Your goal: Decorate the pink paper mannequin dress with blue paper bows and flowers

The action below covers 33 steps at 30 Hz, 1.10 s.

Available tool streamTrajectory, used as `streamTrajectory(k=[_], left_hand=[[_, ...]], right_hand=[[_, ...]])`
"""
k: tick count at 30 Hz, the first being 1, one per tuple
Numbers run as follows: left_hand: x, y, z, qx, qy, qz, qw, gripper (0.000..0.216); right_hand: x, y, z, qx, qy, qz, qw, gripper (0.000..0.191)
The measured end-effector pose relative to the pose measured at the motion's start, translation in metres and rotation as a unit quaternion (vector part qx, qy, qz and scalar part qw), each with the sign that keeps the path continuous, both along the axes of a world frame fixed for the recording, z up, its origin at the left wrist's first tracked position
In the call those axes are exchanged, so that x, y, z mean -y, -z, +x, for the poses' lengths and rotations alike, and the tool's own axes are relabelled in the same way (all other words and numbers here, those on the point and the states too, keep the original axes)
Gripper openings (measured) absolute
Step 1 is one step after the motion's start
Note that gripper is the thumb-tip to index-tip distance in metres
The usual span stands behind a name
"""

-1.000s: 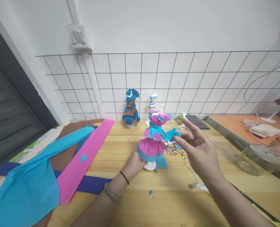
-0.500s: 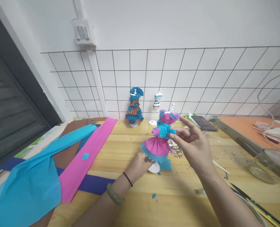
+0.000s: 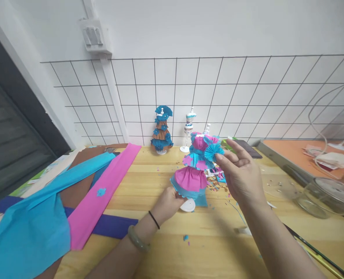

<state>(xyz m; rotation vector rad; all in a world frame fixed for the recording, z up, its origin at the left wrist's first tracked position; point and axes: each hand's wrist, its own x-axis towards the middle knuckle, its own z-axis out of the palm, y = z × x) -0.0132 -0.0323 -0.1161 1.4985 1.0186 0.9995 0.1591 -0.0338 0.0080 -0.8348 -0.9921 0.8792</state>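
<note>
A miniature dress form [image 3: 191, 179] wears a pink and blue crepe paper dress and is tilted a little above the table. My left hand [image 3: 169, 202] is closed around its stand, beneath the skirt and just above the round white base [image 3: 187, 205]. Between thumb and fingers, my right hand [image 3: 241, 170] pinches a pleated blue paper fan [image 3: 214, 152] against the bodice's right side. Whether the fan is attached to the dress I cannot tell. Blue and pink paper petals trim the neckline and waist.
Behind stand a brown and blue dressed form [image 3: 161, 131] and a white-stemmed form [image 3: 188, 130]. Crepe paper sheets [image 3: 29, 224] lie left, paper scraps [image 3: 218, 184] behind the dress. On the right are a clear jar [image 3: 320, 197], scissors [image 3: 311, 244] and an orange board [image 3: 288, 149].
My right hand has brought the pleated fan up and to the right, from the waist to the bodice. The dress form stays in my left hand. The camera view has shifted slightly.
</note>
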Motion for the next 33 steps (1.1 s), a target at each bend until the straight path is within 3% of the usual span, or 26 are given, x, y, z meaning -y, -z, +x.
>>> streamTrajectory(k=[16,33], left_hand=[[0.003,-0.003,0.004,0.018,0.015,0.008,1.000,0.021],[0.008,-0.010,0.002,-0.001,0.022,0.012,1.000,0.012]], right_hand=[[-0.001,0.005,-0.005,0.075,0.019,0.074,0.994,0.055],[0.002,0.004,-0.009,0.093,0.028,0.094,0.991,0.055]])
